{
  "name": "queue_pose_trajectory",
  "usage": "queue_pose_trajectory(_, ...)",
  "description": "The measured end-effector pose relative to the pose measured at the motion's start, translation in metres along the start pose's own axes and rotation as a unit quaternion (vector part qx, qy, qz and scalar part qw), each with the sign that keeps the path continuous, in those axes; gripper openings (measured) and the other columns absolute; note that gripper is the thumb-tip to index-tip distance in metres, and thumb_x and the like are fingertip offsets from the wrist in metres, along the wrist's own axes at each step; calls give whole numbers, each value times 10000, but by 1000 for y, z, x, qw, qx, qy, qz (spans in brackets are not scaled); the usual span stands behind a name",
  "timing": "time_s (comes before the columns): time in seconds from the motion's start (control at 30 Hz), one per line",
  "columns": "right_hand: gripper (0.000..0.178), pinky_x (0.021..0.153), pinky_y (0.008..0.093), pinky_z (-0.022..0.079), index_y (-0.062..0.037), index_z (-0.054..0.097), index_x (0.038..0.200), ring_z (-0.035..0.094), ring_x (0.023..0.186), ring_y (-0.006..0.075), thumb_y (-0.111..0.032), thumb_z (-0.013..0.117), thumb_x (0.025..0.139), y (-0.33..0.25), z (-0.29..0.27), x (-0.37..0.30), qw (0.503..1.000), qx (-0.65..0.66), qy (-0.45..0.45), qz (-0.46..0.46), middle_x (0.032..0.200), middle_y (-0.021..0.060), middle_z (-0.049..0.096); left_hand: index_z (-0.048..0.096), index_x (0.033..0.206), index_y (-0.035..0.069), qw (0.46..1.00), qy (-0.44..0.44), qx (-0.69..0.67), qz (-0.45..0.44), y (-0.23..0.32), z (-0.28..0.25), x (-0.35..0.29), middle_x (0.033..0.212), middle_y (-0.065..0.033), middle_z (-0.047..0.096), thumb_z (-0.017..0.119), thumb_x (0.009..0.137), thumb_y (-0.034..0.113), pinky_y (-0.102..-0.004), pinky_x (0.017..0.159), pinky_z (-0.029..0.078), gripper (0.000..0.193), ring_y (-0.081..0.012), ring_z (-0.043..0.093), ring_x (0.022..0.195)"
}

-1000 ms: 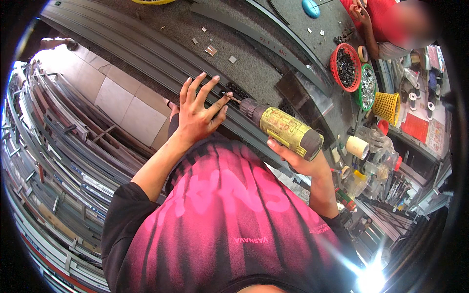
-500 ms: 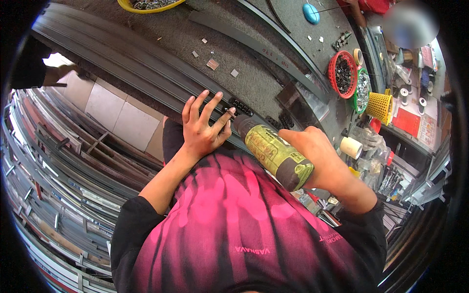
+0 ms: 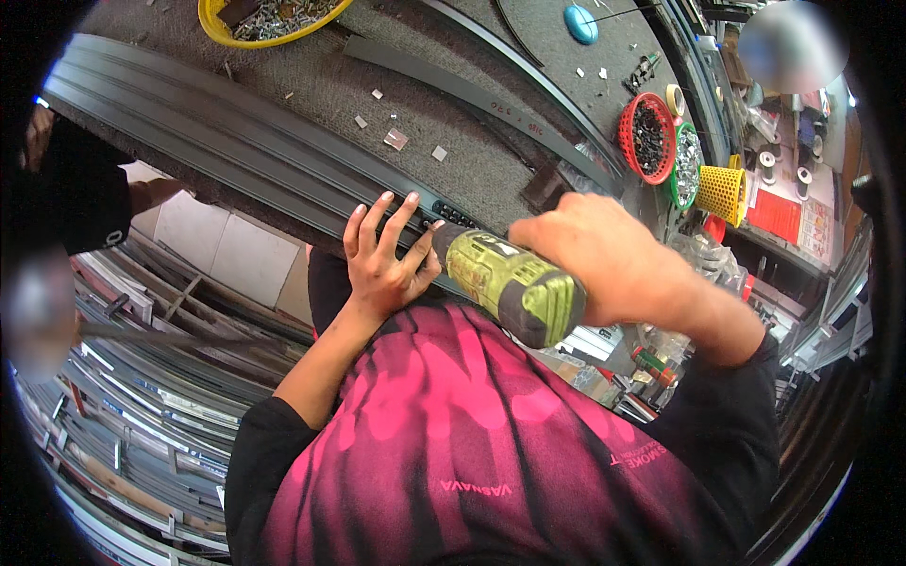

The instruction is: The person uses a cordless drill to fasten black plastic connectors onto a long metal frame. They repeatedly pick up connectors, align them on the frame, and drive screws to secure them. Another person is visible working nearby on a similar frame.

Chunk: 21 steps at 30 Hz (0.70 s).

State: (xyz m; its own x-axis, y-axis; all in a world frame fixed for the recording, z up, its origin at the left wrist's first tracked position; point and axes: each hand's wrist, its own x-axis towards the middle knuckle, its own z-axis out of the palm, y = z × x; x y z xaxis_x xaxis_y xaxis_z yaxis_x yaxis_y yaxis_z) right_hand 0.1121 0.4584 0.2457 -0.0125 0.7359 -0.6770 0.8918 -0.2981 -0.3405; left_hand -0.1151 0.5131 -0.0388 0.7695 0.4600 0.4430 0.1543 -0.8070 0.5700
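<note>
A yellow-green and black cordless drill (image 3: 500,283) is gripped in my right hand (image 3: 613,255), its front end pointing up and left. My left hand (image 3: 379,264) rests with fingers spread on the long dark-grey metal profiles (image 3: 236,127). Its forefinger and thumb are beside the drill's nose. Right at that spot lies a small black slotted part (image 3: 455,213) on the profile. The drill's tip is hidden between the nose and my fingers, so I cannot tell whether a screw is there.
A yellow basket (image 3: 209,30) of small metal parts stands at the far edge. Red (image 3: 625,141) and green (image 3: 681,193) baskets hold more parts at right, beside a yellow perforated basket (image 3: 722,195). Another person's arm (image 3: 156,193) is at left. Metal bars (image 3: 160,415) are stacked lower left.
My right hand has moved forward, and the drill has swung to a flatter angle. My left hand keeps nearly the same place on the profile. More of the person at left shows.
</note>
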Motion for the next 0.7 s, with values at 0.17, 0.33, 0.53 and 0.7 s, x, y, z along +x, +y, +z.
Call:
queue_pose_trajectory(0.17,424,848,598,639,-43,779,1026,799,927,481,-251,967,708,2,-25,12,991,-117,-30,-64,892,219,795,930,1154,244,1000,-4,1,11,0,-4,1,1588,-110,723,794,927,335,-556,1344,331,279,-376,604,1513)
queue_pose_trajectory(0.33,396,777,530,607,-82,746,1100,773,866,457,-253,926,791,13,-22,-38,997,3,48,-64,832,161,759,926,1087,221,1000,-1,-26,6,2,-9,4,1600,-115,712,817,902,323,-562,1339,344,238,-383,597,1517)
queue_pose_trajectory(0.53,291,790,431,617,-19,781,1146,774,818,395,-196,919,962,49,80,-76,936,235,259,45,916,184,804,896,1347,308,998,-60,-13,-24,19,-32,22,1531,-90,735,857,925,300,-599,1321,353,423,-401,577,1518)
queue_pose_trajectory(0.7,333,831,451,645,-13,841,1123,822,879,389,-273,938,939,69,155,-74,870,350,313,148,977,215,836,894,1308,139,992,-78,-53,-84,14,-56,66,1258,-100,812,902,921,260,-498,1130,499,405,-319,695,1238)
